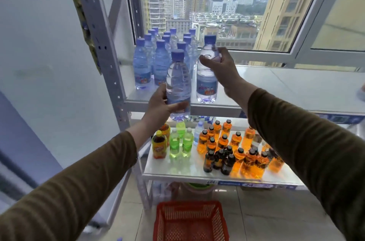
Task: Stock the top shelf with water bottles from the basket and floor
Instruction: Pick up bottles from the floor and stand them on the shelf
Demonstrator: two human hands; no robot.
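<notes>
Full, smooth, thin-walled water bottles (pixel 178 84) — my left hand (pixel 161 105) fingers wrap low, right hand (pixel 221 67) fingers pinch the shoulder at the top shelf (pixel 276 90) front edge.

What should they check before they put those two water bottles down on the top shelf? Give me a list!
1. Left hand grips its bottle firmly: ok.
2. Right hand holds the second bottle by its upper part: ok.
3. Second bottle's base sits flat on the top shelf: cannot tell.
4. Left bottle is above the shelf edge: not ok, its base hangs below the edge.
5. Free space right of the stocked bottles: ok.
6. Red basket has more bottles: cannot tell.
</notes>
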